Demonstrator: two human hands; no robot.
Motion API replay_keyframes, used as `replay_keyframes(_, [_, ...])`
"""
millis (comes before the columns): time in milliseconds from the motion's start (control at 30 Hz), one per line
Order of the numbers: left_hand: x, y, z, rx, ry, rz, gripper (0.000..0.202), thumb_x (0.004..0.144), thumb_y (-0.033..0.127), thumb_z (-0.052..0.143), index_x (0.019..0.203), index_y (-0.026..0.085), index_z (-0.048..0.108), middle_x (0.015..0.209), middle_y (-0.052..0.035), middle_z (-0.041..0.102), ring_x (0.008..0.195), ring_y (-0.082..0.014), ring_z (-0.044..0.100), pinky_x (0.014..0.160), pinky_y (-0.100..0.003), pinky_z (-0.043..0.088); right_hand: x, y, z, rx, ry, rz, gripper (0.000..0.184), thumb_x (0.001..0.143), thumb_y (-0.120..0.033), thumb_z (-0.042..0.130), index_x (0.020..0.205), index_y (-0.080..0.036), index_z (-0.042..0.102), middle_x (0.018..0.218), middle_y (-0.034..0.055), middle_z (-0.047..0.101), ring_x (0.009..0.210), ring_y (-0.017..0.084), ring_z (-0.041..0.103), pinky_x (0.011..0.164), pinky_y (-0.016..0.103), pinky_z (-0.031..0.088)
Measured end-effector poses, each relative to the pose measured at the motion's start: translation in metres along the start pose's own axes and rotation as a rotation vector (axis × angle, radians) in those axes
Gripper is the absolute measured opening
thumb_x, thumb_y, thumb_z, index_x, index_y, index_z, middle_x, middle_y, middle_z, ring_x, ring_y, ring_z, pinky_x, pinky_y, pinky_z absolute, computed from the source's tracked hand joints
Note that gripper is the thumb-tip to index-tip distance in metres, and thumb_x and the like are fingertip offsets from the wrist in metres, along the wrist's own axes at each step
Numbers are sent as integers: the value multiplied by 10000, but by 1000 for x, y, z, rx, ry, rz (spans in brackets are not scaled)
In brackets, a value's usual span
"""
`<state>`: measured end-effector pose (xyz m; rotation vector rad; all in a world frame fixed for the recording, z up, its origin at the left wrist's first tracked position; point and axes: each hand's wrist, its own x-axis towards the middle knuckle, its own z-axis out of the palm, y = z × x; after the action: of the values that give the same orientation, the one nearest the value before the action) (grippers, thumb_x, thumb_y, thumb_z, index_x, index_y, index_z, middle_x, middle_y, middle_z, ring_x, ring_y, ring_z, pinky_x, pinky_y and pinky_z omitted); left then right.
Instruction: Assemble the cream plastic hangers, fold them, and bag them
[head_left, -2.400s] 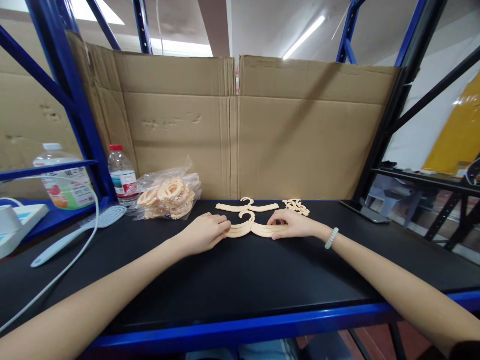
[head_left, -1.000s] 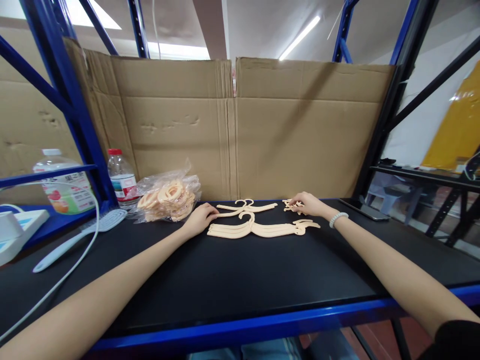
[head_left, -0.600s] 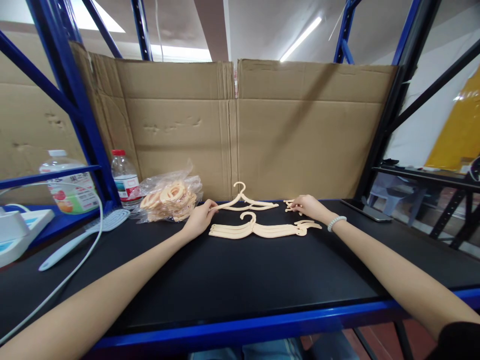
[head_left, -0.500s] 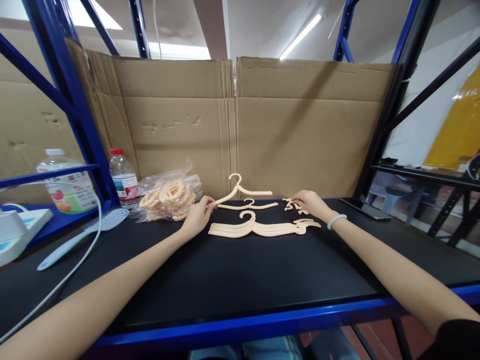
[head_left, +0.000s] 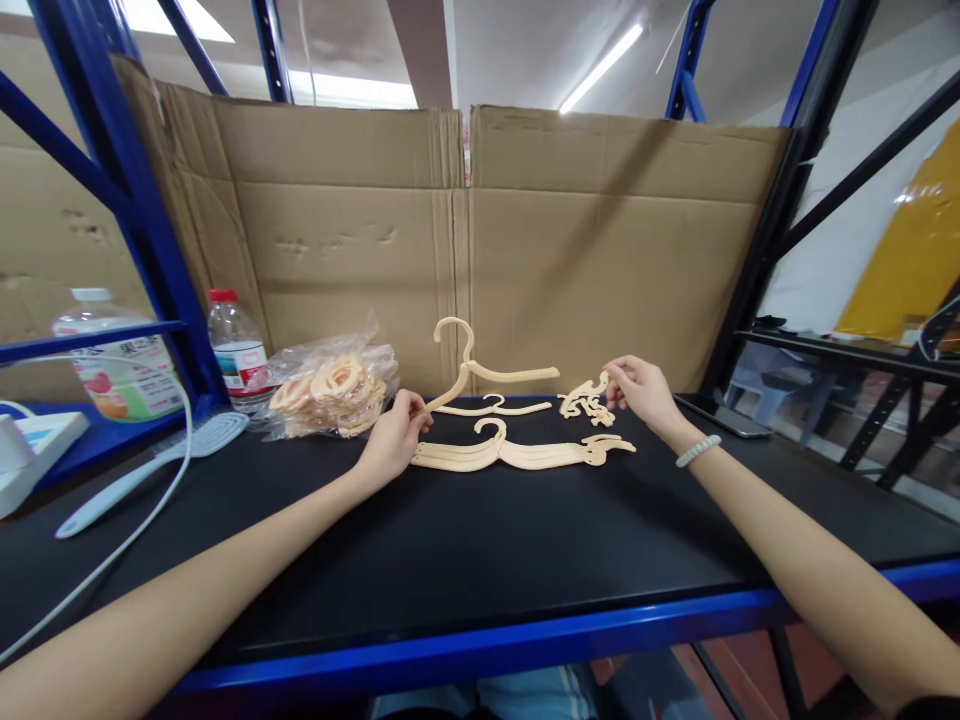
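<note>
My left hand [head_left: 394,435] is closed on the left end of a cream plastic clothes hanger [head_left: 516,375], which is raised and tilted with its hook up. Pinched in the fingers of my right hand [head_left: 643,390] is a small cream plastic piece [head_left: 604,378], its shape hard to make out. It is just above a little pile of similar pieces [head_left: 585,402]. Behind the raised hanger, another cream hanger [head_left: 521,409] lies on the black tabletop [head_left: 480,550]. Nearer to me lies a folded stack of hangers [head_left: 544,458], with a loose curved piece [head_left: 613,444] at its right end.
Left of my left hand sits a clear bag of cream ring-shaped parts [head_left: 337,390]. Bottles [head_left: 238,350], a pale blue brush [head_left: 157,462], a white cable [head_left: 161,510] and a power strip [head_left: 49,455] stand farther left. A phone [head_left: 724,415] lies right. Cardboard [head_left: 600,260] walls the back.
The hanger in my left hand has tilted further, its hook rising and swinging left. My right hand has lifted slightly and moved right from the pile, with a small piece between its fingers.
</note>
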<state>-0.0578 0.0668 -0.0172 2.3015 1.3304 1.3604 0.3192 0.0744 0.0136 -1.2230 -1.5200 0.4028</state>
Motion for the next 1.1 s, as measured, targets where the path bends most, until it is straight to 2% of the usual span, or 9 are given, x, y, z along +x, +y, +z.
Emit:
replay_keyframes(133, [-5,6,2,40,-38,-6,37,833,205,402,829,223,370,685,12,589,651,-161,607,640,-298,482,-12,-12,10,288,-141,175,276,755,-380,664,866,-153,554,815,110,691,649,163,670,522,245,519])
replay_keyframes(333, [-10,6,4,88,-80,18,61,802,166,388,821,224,380,678,14,595,650,-157,594,638,-283,456,-18,-13,19,468,-168,336,165,739,-248,690,820,-111,646,895,150,696,801,194,683,714,282,584])
replay_keyframes(533, [-12,6,4,81,-100,17,56,802,174,383,826,224,380,674,14,596,651,-161,592,645,-285,445,-19,-2,28,639,-197,448,29,775,-133,644,795,-142,624,835,107,681,778,168,667,800,304,582])
replay_keyframes(633, [-12,6,4,78,-101,16,57,806,175,378,833,225,381,675,14,597,652,-165,590,645,-286,440,-20,-1,33,724,-250,485,128,806,-55,570,869,-156,618,808,73,663,761,146,661,847,307,567])
replay_keyframes(733, [-12,5,4,75,-100,16,63,803,170,378,834,225,380,674,18,598,654,-165,588,647,-280,437,-22,-4,35,704,-275,509,117,834,-56,539,864,-145,608,842,85,663,798,148,666,851,294,559])
replay_keyframes(967, [-12,3,5,85,-96,17,73,800,158,380,831,223,383,676,23,596,657,-156,585,654,-270,428,-27,-18,31,717,-319,495,48,830,-110,592,812,-148,569,975,117,692,950,170,656,802,242,538])
replay_keyframes(1033, [-12,4,5,81,-97,9,76,800,155,379,831,224,380,675,21,594,654,-157,582,652,-271,426,-27,-21,30,685,-337,491,50,817,-123,614,787,-144,580,981,118,689,936,158,653,756,218,533])
replay_keyframes(1100, [-12,5,4,78,-94,-1,76,798,154,380,828,224,379,673,20,591,649,-157,578,643,-268,426,-27,-20,30,655,-337,470,75,764,-122,671,755,-135,597,947,100,686,831,123,648,658,181,519])
